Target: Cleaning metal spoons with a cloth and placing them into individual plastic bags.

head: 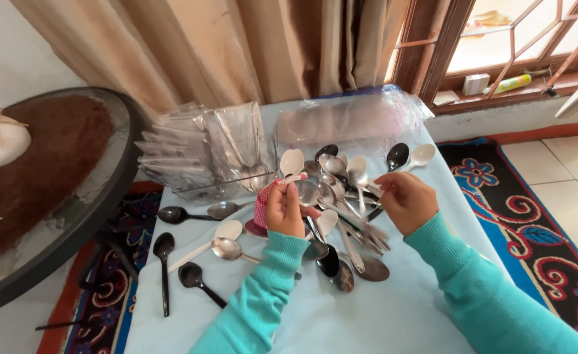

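My left hand (285,211) holds a pink checked cloth (262,202) and a metal spoon (308,192), bowl up, above a pale blue table (380,314). My right hand (407,200) is closed on the white handle of a utensil (372,189) at the right of a heap of cutlery (341,223). The heap mixes metal, black plastic and white plastic spoons and some forks. Both arms wear teal sleeves.
A stack of clear plastic sleeves with spoons (200,154) lies at the back left, a pile of empty clear bags (354,118) at the back. Loose black spoons (164,252) lie on the left. A round glass table (53,196) stands left, a patterned rug (531,223) right.
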